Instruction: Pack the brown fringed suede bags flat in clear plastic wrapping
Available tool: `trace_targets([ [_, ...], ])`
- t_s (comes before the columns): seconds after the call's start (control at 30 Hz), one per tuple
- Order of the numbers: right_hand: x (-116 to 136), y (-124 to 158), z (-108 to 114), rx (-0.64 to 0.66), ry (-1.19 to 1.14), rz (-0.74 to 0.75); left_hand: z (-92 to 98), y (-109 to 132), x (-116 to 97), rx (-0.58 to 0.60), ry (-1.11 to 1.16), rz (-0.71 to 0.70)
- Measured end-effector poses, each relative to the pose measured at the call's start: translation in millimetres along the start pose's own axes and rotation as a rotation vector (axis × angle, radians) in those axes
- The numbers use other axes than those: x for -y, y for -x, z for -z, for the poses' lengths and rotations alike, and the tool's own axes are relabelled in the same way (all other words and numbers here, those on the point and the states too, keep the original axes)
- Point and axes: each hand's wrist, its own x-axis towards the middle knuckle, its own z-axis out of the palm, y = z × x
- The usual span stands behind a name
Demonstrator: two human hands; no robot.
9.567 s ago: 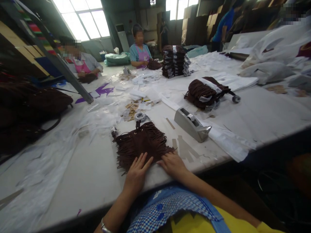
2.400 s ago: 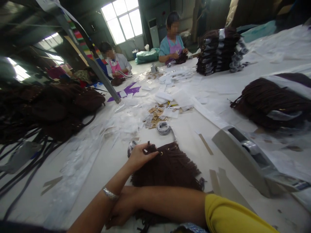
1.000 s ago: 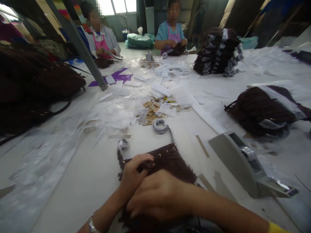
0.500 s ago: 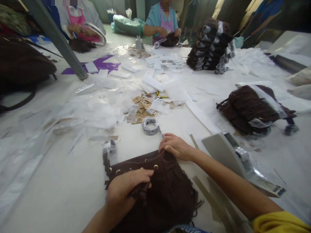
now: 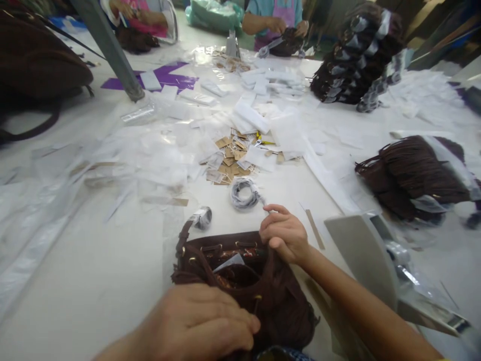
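A dark brown drawstring bag (image 5: 274, 311) with fringe and brass eyelets lies before me, its mouth open. Patterned lining and a pale paper slip (image 5: 230, 261) show inside. At the bag's front my left hand (image 5: 203, 318) is closed near an eyelet, its fingertips by the drawstring; its palm side is hidden. My right hand (image 5: 285, 233) grips the back right corner of the rim, index finger stretched towards a wrapped strap. That grey-wrapped strap coil (image 5: 243, 194) lies just behind the bag. A smaller wrapped strap end (image 5: 203, 217) stands at the bag's left corner.
Cardboard tags (image 5: 231, 159) and yellow-handled snips (image 5: 265, 142) lie beyond the coil. A tape dispenser (image 5: 361, 255) sits right of my forearm. Brown fringed bags (image 5: 417, 175) and a tall stack (image 5: 356, 55) stand to the right. A metal post (image 5: 108, 45) rises at left; co-workers sit opposite.
The bag's mouth has opened, so lining and paper slip now show. My left hand has moved down towards me; my right hand stays at the corner. The view has shifted.
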Motion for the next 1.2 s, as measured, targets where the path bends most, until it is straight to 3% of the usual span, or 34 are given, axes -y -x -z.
trace_targets([
  [0.03,6,0,0,-0.057,-0.031,-0.025,13.3,-8,0,0.034,0.016,-0.003],
  [0.1,16,0,-2,-0.166,-0.078,-0.070,37.1,-28,8,0.069,-0.019,0.172],
  [0.17,24,1,-3,-0.242,-0.101,-0.104,50.2,-49,26,-0.090,-0.171,0.391],
  [0.2,27,1,-4,-0.264,-0.109,-0.114,51.3,-60,37,-0.025,-0.238,0.485],
  [0.27,32,1,-6,-0.293,-0.120,-0.129,43.8,-79,63,0.211,-0.225,0.506],
  [0.33,34,0,-6,-0.313,-0.132,-0.144,27.9,-95,85,0.409,-0.053,0.404],
  [0.43,35,1,-6,-0.345,-0.174,-0.185,2.2,-106,106,0.465,0.209,0.353],
  [0.53,34,3,-4,-0.314,-0.235,-0.244,-12.3,-102,114,0.459,0.334,0.389],
  [0.63,33,2,-4,-0.266,-0.281,-0.289,-11.9,-93,114,0.461,0.241,0.402],
  [0.83,32,-1,-4,-0.258,-0.377,-0.283,10.5,-80,112,0.528,0.057,0.453],
  [1.0,29,9,3,-0.297,-0.366,-0.331,25.6,-58,118,0.572,0.046,0.625],
  [1.2,28,15,8,-0.250,-0.343,-0.328,43.2,-37,112,0.560,-0.057,0.775],
])
